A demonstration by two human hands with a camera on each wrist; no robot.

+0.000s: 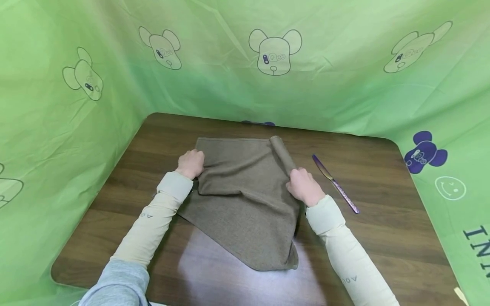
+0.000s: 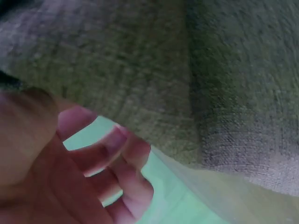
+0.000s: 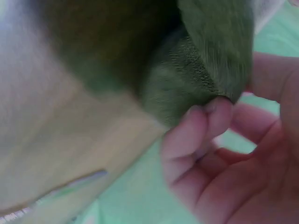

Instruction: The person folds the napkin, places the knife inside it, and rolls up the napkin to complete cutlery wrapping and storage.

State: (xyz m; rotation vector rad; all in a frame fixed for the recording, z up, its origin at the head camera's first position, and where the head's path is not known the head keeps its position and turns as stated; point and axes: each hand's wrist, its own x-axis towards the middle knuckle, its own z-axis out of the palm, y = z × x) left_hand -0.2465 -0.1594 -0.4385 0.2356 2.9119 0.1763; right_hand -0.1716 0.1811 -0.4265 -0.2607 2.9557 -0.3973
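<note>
A grey-brown cloth (image 1: 245, 204) lies rumpled over the middle of the table, its far right edge folded into a narrow roll. My left hand (image 1: 191, 164) grips its left edge; in the left wrist view the curled fingers (image 2: 133, 156) meet the cloth's edge (image 2: 140, 88). On the other side, my right hand (image 1: 304, 185) holds the right edge at the near end of the roll. Seen from the right wrist, fingers (image 3: 187, 135) and thumb pinch the folded cloth (image 3: 205, 60). The near corner hangs in loose folds toward the table's front.
To the right of the right hand lies a table knife (image 1: 337, 185) with a purple, iridescent sheen. The brown wood-grain table (image 1: 383, 238) has rounded corners. Green fabric (image 1: 229, 85) printed with mouse-like cartoon heads stands behind it and at both sides.
</note>
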